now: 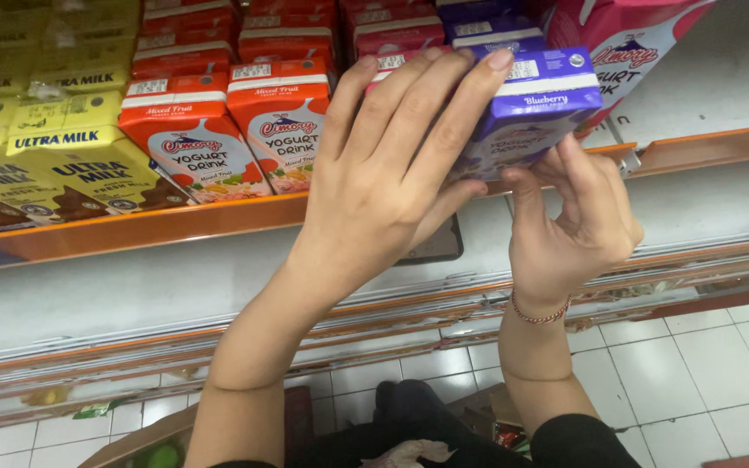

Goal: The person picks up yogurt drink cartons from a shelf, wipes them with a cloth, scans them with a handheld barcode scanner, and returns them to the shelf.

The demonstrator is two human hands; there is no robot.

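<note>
Fingers (444,104) of both hands grip purple carton (539,108) w/ orange cartons (244,130) beside.

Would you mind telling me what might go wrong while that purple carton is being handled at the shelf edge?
1. The purple drink carton sits tilted at the orange shelf lip, held only by the left hand and the fingertips of the right hand; it might slip and fall to the tiled floor.
2. The left hand lies close to the red cartons; a nudge may knock the row askew.
</note>
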